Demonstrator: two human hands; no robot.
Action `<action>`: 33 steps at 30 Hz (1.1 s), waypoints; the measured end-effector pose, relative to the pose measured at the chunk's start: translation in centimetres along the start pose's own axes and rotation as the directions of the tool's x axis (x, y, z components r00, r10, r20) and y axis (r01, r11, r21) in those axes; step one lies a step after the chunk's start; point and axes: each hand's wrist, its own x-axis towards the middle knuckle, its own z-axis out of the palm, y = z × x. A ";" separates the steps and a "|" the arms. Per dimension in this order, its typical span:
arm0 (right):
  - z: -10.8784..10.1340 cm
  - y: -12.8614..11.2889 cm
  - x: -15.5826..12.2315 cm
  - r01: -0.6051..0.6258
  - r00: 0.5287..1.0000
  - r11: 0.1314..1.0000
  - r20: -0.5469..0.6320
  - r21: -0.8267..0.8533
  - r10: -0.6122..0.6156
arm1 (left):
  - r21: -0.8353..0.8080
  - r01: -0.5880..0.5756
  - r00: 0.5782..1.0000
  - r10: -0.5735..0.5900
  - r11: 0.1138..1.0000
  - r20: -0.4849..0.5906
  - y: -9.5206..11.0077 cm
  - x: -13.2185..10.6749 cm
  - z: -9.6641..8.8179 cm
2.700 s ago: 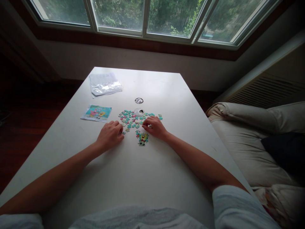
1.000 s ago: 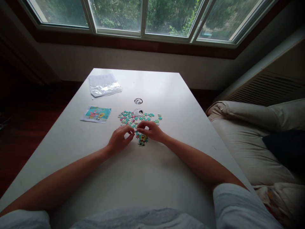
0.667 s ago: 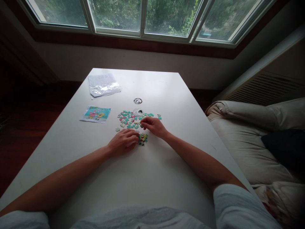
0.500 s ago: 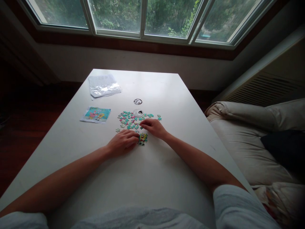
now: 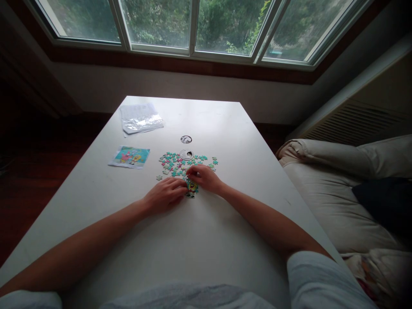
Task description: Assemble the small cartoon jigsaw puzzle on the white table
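Lying at the left of our white table (image 5: 222, 240), a printed picture (image 5: 131, 156) is facing up, and beyond it a clear plastic packet (image 5: 141, 120) is shining. A lone puzzle piece (image 5: 159, 177) is sitting a little apart. Our left hand (image 5: 165, 194) is resting with fingers loosely stretched, gripping nothing that we are seeing, their tips touching the left side of the joined section (image 5: 193, 187). Beyond that section, the loose pieces (image 5: 174, 174) are spreading over the table's middle, around the nearer of two round discs (image 5: 186, 155). Our right hand (image 5: 206, 177) is bending over the section's far edge, thumb and fingertips close together; whether they are pinching a piece, we cannot tell. We seem to be working at an early stage: one small yellow-and-teal patch is holding together, while most pieces are lying unjoined.
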 end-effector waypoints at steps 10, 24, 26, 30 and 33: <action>0.0 0.4 0.0 -0.025 0.998 0.997 0.061 0.073 0.020 | 0.013 0.001 1.000 -0.001 1.000 0.014 0.1 0.0 0.1; 0.6 1.0 0.2 0.111 0.994 0.985 0.030 -0.131 -0.108 | -0.001 0.022 1.000 -0.022 1.000 0.007 0.1 0.0 0.2; 0.7 0.9 0.1 0.113 0.993 0.984 0.035 -0.139 -0.110 | 0.001 0.021 1.000 -0.021 1.000 0.014 0.1 0.0 0.2; 0.6 0.6 -0.1 0.087 0.996 0.979 0.018 -0.183 -0.086 | 0.009 0.016 1.000 -0.016 1.000 0.026 0.2 0.0 0.2; 0.5 0.4 -0.2 0.059 0.998 0.975 0.002 -0.213 -0.060 | 0.012 0.008 1.000 -0.009 1.000 0.029 0.2 0.0 0.1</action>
